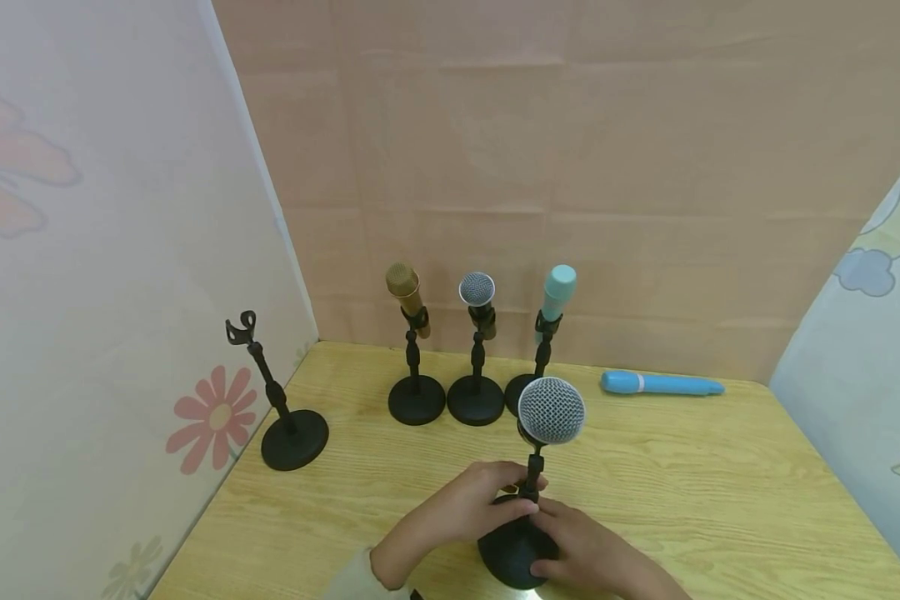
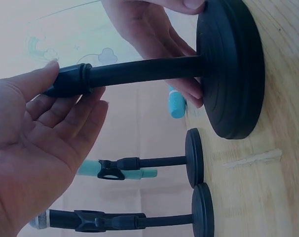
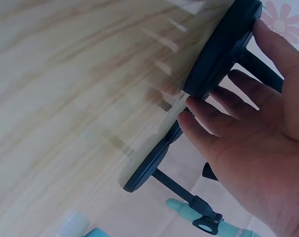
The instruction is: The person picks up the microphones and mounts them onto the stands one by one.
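Note:
A microphone (image 1: 551,410) with a large silver mesh head sits on a black desk stand (image 1: 516,554) at the front of the table. My left hand (image 1: 465,504) grips the thick collar on the stand's pole, thumb on one side and fingers curled behind, as the left wrist view shows. On the round base, my right hand (image 1: 588,546) has its thumb on the top and its fingers at the edge. The base (image 2: 233,69) is at the tabletop. The microphone's handle is mostly hidden behind its head in the head view.
Three black stands at the back hold a gold microphone (image 1: 403,283), a silver-headed microphone (image 1: 477,290) and a mint microphone (image 1: 559,287). A stand with a bare clip (image 1: 292,439) is by the left wall. A blue microphone (image 1: 663,384) lies at back right.

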Tool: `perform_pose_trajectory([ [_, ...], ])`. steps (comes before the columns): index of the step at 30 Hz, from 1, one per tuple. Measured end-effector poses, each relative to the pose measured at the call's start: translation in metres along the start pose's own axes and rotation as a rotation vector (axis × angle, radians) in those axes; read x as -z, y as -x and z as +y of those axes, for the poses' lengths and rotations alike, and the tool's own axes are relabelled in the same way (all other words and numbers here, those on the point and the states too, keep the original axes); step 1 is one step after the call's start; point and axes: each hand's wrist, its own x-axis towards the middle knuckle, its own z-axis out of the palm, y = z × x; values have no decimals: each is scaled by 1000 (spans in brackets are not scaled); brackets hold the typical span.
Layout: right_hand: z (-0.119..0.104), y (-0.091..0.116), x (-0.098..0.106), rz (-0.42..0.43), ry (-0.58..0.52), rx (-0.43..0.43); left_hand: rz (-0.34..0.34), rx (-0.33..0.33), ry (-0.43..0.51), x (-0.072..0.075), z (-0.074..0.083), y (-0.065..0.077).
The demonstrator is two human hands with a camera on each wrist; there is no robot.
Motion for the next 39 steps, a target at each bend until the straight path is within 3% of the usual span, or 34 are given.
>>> perform_pose_trajectory([
  [10, 0, -1, 1, -28, 3, -28, 48, 22, -6, -3, -3, -2],
  [16, -2, -1, 1, -9, 46, -17, 77, -3, -33, -5, -5, -2],
  [28, -3, 0, 1, -34, 28, -66, 128, -19, -93, -8, -2, 1],
  [39, -5, 1, -1, -6, 86, -35, 184, -32, -132, -12, 0, 3],
])
